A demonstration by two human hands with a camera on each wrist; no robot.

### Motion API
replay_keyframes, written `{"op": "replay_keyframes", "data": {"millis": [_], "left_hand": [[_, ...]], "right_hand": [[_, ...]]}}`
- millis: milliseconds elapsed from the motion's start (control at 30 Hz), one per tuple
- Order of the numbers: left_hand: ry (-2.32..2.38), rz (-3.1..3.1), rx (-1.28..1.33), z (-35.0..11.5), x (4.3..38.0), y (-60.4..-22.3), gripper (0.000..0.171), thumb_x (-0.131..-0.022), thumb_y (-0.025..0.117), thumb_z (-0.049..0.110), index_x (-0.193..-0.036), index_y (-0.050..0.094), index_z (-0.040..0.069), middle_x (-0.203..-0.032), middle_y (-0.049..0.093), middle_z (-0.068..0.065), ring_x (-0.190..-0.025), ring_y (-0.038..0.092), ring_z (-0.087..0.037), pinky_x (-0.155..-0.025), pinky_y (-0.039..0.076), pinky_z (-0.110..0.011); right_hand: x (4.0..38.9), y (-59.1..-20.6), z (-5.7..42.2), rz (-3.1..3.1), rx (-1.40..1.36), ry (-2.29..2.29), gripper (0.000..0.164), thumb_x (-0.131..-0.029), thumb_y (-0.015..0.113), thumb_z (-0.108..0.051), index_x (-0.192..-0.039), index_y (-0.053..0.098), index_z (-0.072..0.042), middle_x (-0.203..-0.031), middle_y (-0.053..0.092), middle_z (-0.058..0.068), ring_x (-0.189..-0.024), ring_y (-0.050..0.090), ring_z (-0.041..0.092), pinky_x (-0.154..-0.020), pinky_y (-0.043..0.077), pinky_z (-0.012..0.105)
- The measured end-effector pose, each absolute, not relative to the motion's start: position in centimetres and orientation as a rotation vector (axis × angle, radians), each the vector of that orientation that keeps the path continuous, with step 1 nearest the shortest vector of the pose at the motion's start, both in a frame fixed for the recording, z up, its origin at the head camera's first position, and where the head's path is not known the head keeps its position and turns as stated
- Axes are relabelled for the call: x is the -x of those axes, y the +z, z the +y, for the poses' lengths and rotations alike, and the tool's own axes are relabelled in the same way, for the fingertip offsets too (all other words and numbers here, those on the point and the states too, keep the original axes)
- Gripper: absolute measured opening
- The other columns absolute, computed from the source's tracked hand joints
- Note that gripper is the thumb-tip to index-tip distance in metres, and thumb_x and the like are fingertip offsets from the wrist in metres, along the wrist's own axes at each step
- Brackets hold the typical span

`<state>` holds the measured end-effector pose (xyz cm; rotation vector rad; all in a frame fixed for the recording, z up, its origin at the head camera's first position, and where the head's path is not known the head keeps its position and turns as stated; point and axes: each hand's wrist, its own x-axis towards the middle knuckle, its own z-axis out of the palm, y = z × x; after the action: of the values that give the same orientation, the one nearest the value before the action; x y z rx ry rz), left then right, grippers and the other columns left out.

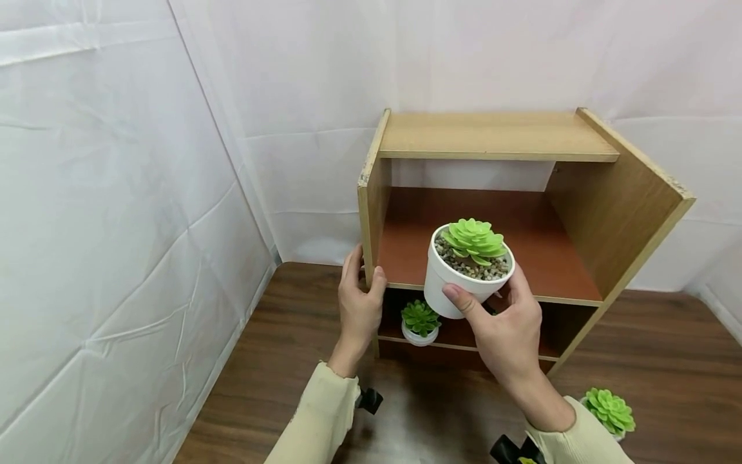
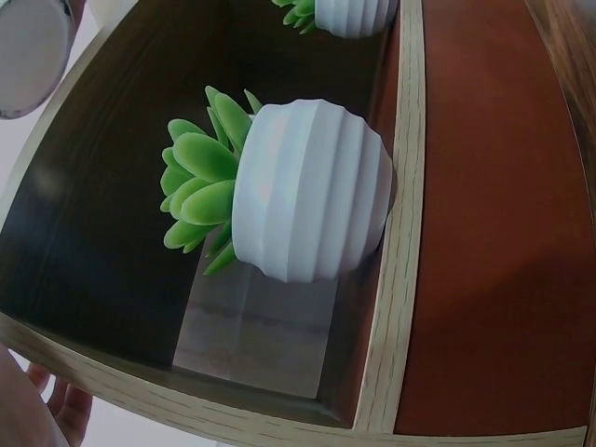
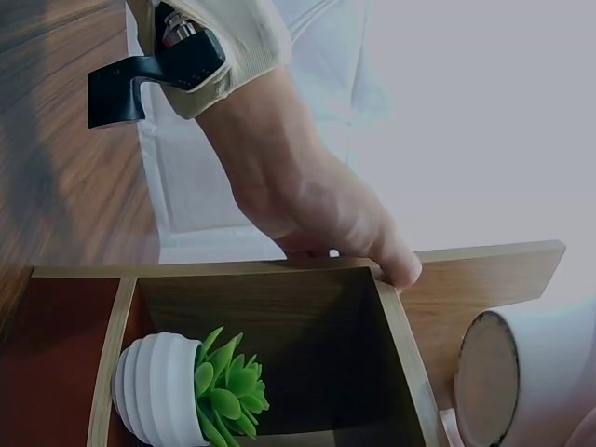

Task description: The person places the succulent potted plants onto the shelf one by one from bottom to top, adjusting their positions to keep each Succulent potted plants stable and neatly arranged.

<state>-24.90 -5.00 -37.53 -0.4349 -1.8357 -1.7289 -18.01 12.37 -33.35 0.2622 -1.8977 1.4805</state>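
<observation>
My right hand [image 1: 510, 328] holds a white pot [image 1: 455, 287] with a bright green artificial succulent [image 1: 474, 240] set in pebbles, thumb on the near side. The pot is raised in front of the wooden shelf unit's [image 1: 493, 136] middle opening, tilted a little. My left hand [image 1: 361, 306] grips the front edge of the left side panel [image 1: 375, 200], thumb inside and fingers outside. Below, a ribbed white pot [image 2: 312, 191] with a green succulent [image 1: 420, 317] stands in the lower compartment near the left panel. A second ribbed pot [image 2: 358, 14] is farther along that compartment, mostly hidden in the head view.
Another light-green succulent [image 1: 610, 411] stands at the lower right, partly behind the right sleeve. Dark wood-grain flooring [image 1: 278, 361] lies under the unit. White cloth [image 1: 301, 77] hangs behind and to the left. The unit's middle board [image 1: 417, 219] is reddish brown.
</observation>
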Motion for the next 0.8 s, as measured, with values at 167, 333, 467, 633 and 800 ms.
{"op": "replay_keyframes", "data": {"millis": [167,333,467,633,800], "left_hand": [[-1.737,-1.826,0.452,-5.00,25.01,-37.69,0.048,-0.094,0.053,-0.003,-0.141,0.044,-0.010,-0.126,0.051,-0.023,-0.098,0.055,-0.036,-0.076,0.049,-0.051],[-1.729,-1.818,0.450,-5.01,25.08,-37.81,0.048,-0.093,0.054,-0.004,-0.139,0.046,-0.010,-0.126,0.052,-0.022,-0.099,0.055,-0.035,-0.078,0.049,-0.048],[-1.718,-1.825,0.447,-4.94,25.00,-37.64,0.047,-0.093,0.054,-0.004,-0.139,0.047,-0.009,-0.124,0.053,-0.022,-0.096,0.055,-0.032,-0.075,0.049,-0.043],[-1.722,-1.825,0.445,-4.87,25.02,-37.55,0.046,-0.093,0.053,-0.004,-0.138,0.048,-0.008,-0.121,0.054,-0.020,-0.093,0.055,-0.030,-0.072,0.048,-0.041],[-1.741,-1.825,0.430,-4.97,24.94,-37.70,0.048,-0.093,0.053,-0.004,-0.140,0.045,-0.010,-0.123,0.052,-0.023,-0.096,0.054,-0.037,-0.074,0.048,-0.046]], "right_hand": [[18.04,-33.28,12.27,-1.899,-0.252,1.494,0.069,-0.074,0.083,0.003,-0.137,0.055,-0.006,-0.117,0.062,0.002,-0.099,0.062,0.017,-0.078,0.050,0.020],[18.22,-33.09,12.25,-1.896,-0.288,1.492,0.068,-0.075,0.082,0.004,-0.136,0.054,-0.004,-0.118,0.062,0.003,-0.101,0.061,0.018,-0.080,0.050,0.021],[18.36,-32.90,12.30,-1.894,-0.302,1.491,0.066,-0.076,0.081,0.005,-0.136,0.054,-0.003,-0.118,0.062,0.003,-0.101,0.061,0.018,-0.081,0.050,0.021],[18.34,-32.93,12.27,-1.898,-0.281,1.499,0.064,-0.077,0.081,0.003,-0.135,0.054,-0.002,-0.118,0.062,0.003,-0.102,0.062,0.018,-0.083,0.050,0.022],[18.54,-32.99,12.27,-1.889,-0.296,1.502,0.065,-0.077,0.081,0.003,-0.136,0.055,-0.003,-0.119,0.062,0.003,-0.102,0.062,0.018,-0.083,0.050,0.022]]}}
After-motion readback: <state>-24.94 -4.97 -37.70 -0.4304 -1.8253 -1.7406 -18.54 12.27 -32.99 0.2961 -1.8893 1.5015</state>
